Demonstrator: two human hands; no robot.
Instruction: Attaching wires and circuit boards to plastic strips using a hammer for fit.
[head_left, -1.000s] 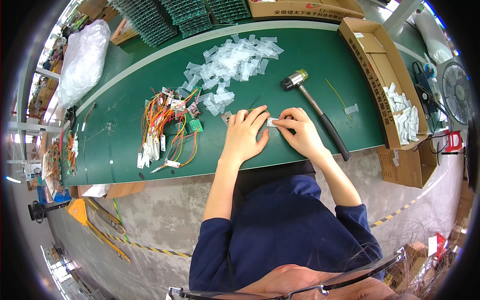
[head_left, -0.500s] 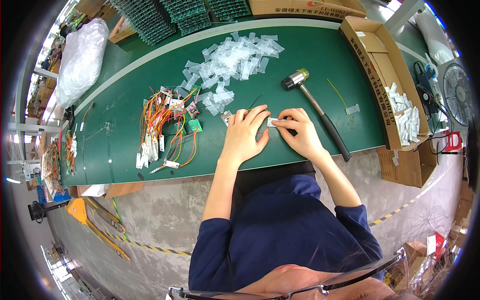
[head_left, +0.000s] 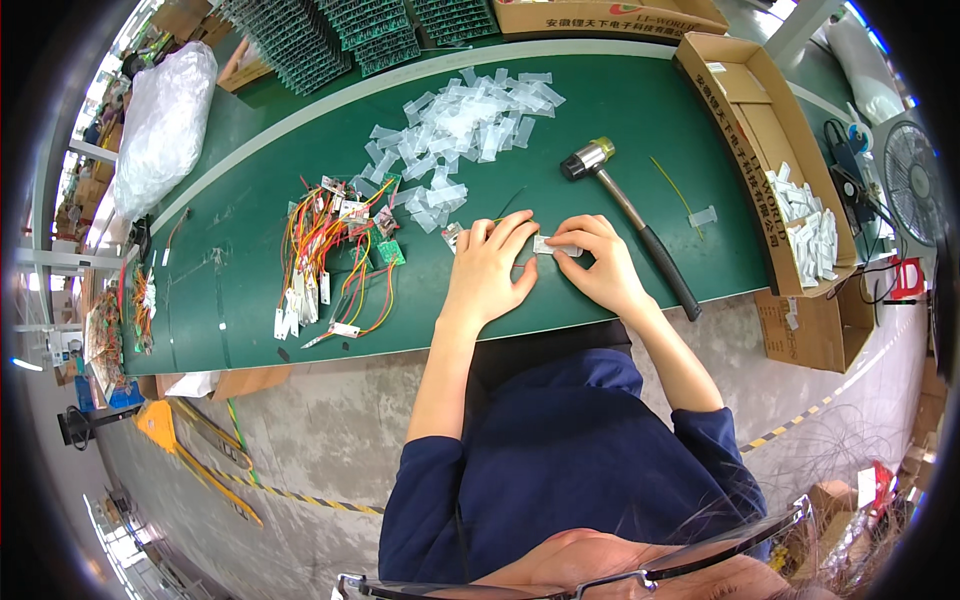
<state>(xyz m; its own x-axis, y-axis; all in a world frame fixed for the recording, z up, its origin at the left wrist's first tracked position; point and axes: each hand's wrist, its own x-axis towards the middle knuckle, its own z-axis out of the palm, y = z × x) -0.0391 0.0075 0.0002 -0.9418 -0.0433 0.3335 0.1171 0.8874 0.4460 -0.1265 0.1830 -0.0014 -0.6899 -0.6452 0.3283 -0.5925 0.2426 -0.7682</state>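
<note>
At the table's near edge, my right hand [head_left: 600, 268] has its thumb and fingers closed on a small whitish rectangular piece [head_left: 543, 245], whose exact kind I cannot make out. My left hand [head_left: 488, 268] lies beside it, palm down, with its fingers stretched over the table. Just past the left fingertips a small board with pale parts [head_left: 451, 236] shows in part; the rest is covered by the hand. A thin dark wire [head_left: 513, 200] sticks out beyond the fingers. To the right of my hands lies a hammer [head_left: 632, 208] with a black grip.
Clear plastic pieces [head_left: 470, 115] are heaped at the far middle of the green table [head_left: 240, 215]. Left lies a bundle of wired boards [head_left: 330, 240]. A thin yellow-green wire [head_left: 675, 187] lies right of the hammer. A cardboard box [head_left: 745, 90] holding white pieces [head_left: 815, 240] stands far right.
My right fingers have shifted very slightly over the small whitish piece. My left hand stays in place.
</note>
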